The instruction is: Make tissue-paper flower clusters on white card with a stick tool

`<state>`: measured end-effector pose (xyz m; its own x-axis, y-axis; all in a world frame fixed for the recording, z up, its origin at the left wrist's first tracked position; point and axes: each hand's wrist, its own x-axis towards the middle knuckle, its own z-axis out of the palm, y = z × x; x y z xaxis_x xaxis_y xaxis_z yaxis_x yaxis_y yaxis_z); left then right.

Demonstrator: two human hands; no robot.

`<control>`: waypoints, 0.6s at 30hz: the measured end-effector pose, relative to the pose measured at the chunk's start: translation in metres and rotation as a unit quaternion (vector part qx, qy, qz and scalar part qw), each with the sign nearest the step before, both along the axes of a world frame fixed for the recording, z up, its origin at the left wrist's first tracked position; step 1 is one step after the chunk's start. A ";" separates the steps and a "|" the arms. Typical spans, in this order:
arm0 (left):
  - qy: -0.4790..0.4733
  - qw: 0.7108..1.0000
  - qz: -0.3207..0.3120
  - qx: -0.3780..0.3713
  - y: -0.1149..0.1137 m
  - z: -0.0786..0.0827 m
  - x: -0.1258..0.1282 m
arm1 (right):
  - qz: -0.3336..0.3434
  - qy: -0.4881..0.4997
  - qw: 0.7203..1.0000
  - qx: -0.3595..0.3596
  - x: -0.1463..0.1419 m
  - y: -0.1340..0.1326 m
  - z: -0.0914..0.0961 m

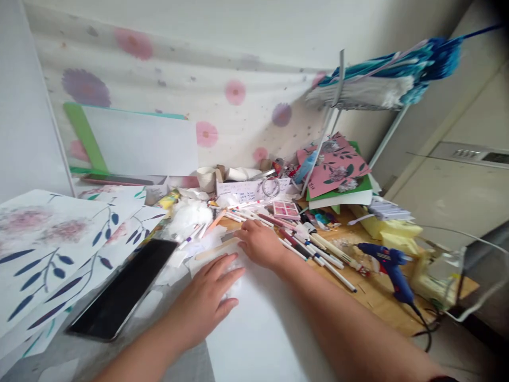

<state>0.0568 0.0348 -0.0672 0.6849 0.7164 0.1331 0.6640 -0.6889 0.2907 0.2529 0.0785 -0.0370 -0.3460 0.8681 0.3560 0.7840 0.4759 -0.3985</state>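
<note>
A sheet of white paper point(258, 329) lies in front of me on the desk. My left hand point(204, 297) rests over its left edge, fingers apart, with a small whitish bit partly hidden beside the fingers. At the sheet's far end is my right hand point(259, 243), its fingers curled downward; whatever they pinch, if anything, is hidden. A flat wooden stick point(214, 248) lies just beyond my left fingertips. Close to the right fingertips is a small grey flat piece point(228, 236), too blurred to name.
Left of the hands lie a black tablet-like device point(123, 289) and painted flower sheets point(59, 254). Many markers point(318, 252) cover the desk to the right, near a blue glue gun point(392, 268) with its cord. White fluff point(193, 215) and paper cups point(206, 179) sit behind.
</note>
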 end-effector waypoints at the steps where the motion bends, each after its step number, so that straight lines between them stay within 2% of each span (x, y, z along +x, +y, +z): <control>1: -0.004 1.000 -0.003 0.009 0.002 -0.002 -0.001 | 0.004 -0.027 1.000 -0.005 0.004 -0.005 0.006; 4: -0.010 1.000 -0.008 0.028 0.008 -0.008 -0.003 | 0.029 -0.072 0.997 -0.001 0.028 -0.036 0.024; 5: -0.014 0.999 -0.010 0.033 0.010 -0.010 -0.003 | 0.030 -0.075 0.996 0.024 0.041 -0.052 0.027; 6: -0.018 0.999 -0.012 0.037 0.012 -0.011 -0.004 | 0.003 -0.058 0.997 0.057 0.057 -0.070 0.027; 7: -0.024 0.999 -0.013 0.041 0.013 -0.013 -0.004 | -0.047 -0.033 0.995 0.087 0.075 -0.090 0.025; 8: -0.029 0.998 -0.013 0.045 0.014 -0.015 -0.005 | -0.141 -0.001 0.982 0.124 0.094 -0.110 0.020; 9: -0.035 0.998 -0.012 0.050 0.015 -0.017 -0.005 | -0.267 0.027 0.949 0.166 0.114 -0.129 0.013; 10: -0.040 0.998 -0.010 0.054 0.016 -0.018 -0.005 | -0.347 0.042 0.917 0.192 0.133 -0.147 0.005; 12: -0.048 0.997 -0.007 0.058 0.018 -0.020 -0.005 | -0.454 0.057 0.863 0.217 0.168 -0.174 -0.011; 14: -0.053 0.997 -0.005 0.055 0.018 -0.019 -0.005 | -0.515 0.059 0.832 0.200 0.192 -0.186 -0.024; 18: -0.067 0.997 -0.011 0.040 0.016 -0.015 -0.011 | -0.569 0.052 0.813 0.118 0.213 -0.177 -0.031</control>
